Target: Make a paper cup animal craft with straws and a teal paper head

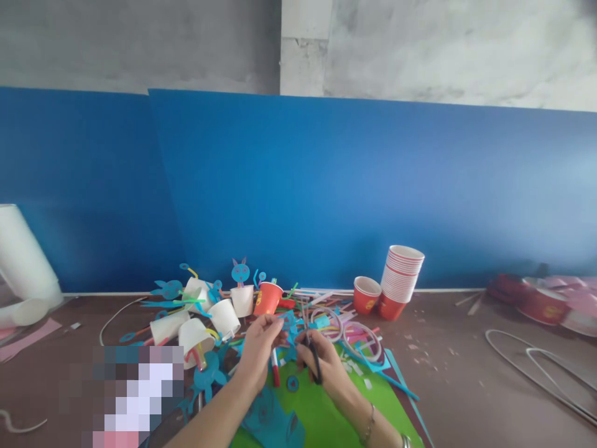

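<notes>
My left hand [261, 345] is closed, thumb and fingers pinched on a piece of blue paper [289, 323]. Just right of it, my right hand [321, 361] is wrapped round the dark handles of a pair of scissors [315, 359], whose blades point up and away beside the blue paper. Below both hands lies a green sheet [368, 404], with a small blue disc [292, 383] and larger blue cut-outs [275, 423]. A red-and-white marker [275, 370] lies between my wrists.
White cups [224, 318] with blue paper figures [240, 272] crowd the left. A red cup [366, 295] and a tall cup stack [402, 280] stand at the back right. Clear rings [361, 341] and straws lie in the middle. A blue panel [298, 186] rises behind the table.
</notes>
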### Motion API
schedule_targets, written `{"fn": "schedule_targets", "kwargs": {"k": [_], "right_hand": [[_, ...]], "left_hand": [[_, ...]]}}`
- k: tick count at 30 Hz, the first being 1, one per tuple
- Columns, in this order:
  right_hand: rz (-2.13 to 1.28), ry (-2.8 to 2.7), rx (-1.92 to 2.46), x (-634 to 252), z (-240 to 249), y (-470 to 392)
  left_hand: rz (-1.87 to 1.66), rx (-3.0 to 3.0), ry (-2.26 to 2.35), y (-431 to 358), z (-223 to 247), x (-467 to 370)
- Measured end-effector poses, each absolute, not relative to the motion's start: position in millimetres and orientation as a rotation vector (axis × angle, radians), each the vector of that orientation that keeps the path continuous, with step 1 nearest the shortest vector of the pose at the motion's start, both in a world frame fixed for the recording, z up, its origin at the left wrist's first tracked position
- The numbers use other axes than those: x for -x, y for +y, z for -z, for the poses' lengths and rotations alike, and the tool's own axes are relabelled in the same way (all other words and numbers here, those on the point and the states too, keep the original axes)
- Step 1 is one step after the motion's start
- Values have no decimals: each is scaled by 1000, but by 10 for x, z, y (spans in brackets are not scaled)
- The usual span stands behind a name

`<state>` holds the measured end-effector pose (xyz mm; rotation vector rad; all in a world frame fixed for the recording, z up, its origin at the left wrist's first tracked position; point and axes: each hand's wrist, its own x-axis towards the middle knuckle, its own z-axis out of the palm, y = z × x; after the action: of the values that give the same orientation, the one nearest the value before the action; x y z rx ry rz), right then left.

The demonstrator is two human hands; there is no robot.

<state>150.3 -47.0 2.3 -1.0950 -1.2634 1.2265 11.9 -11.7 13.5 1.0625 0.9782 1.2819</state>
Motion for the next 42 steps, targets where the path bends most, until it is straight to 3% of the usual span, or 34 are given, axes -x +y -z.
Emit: {"fn": "schedule_targets", "kwargs": {"k": [4,42], "right_hand": [[-1359,-1343,1088,-1423,-6,-529],[-1251,-1239,1031,-1395,-14,-562]], "left_hand": [[-1334,-997,955,-206,-165,-165],[-1180,-912,882,-309,-113,-219]]}}
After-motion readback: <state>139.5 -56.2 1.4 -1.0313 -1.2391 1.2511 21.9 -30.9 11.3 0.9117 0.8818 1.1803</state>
